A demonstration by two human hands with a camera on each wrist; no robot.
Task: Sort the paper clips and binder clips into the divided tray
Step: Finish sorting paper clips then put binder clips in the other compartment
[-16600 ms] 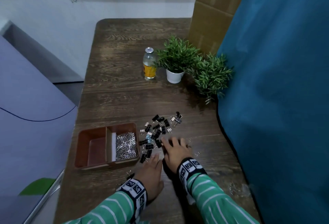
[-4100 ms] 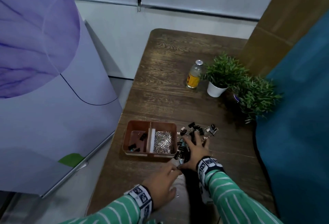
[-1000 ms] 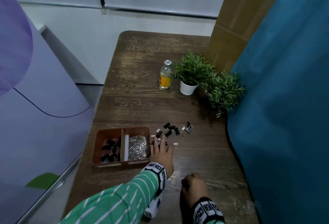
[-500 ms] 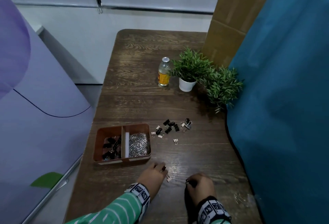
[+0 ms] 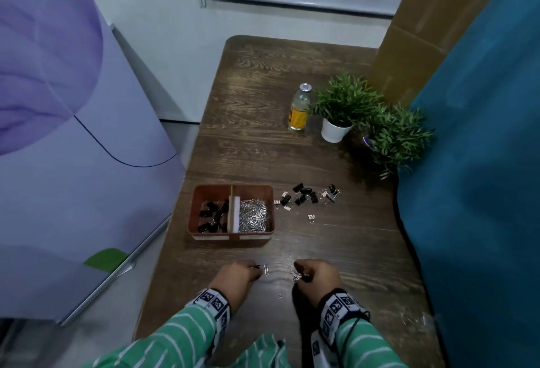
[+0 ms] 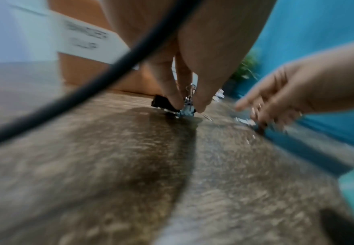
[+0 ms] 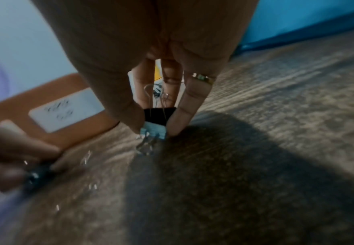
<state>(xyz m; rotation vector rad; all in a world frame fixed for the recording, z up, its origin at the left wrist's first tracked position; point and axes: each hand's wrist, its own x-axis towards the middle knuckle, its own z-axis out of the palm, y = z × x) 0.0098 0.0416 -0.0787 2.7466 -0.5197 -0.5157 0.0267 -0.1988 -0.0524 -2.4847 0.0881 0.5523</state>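
A: At the near edge of the counter (image 5: pixel 336 239), each grip is down on its own catch. The left hand (image 5: pixel 236 280) pinches a small silvery-blue binder clip (image 6: pixel 187 111) between thumb and fingertip, with a black clip (image 6: pixel 161 103) touching the far side of that pinch.

B: And the right hand (image 5: pixel 318 277)?

A: Thumb and ringed finger pinch a pale blue clip (image 7: pixel 154 131), wire loops standing up between the fingers and a black clip (image 7: pixel 160 116) just behind it. A few loose paper clips (image 7: pixel 87 156) glint on the wood between the two grips.

B: How will they handle?

A: My guess: light, stiff, springy steel. The painted bodies look slick, so the flat sides of the body are the place to pinch; the wire handles swivel and would let a clip swing.

B: Beyond the grips?

A: The divided tray (image 5: pixel 201 192) sits just past the left grip, black clips in its left compartment, the silver paper clip heap (image 5: pixel 253 215) in its right. Further out from the right grip, a scatter of unsorted binder clips (image 5: pixel 304 196) waits beside the tray. Well beyond stand a bottle (image 5: pixel 299 107) and two potted plants (image 5: pixel 344 104).
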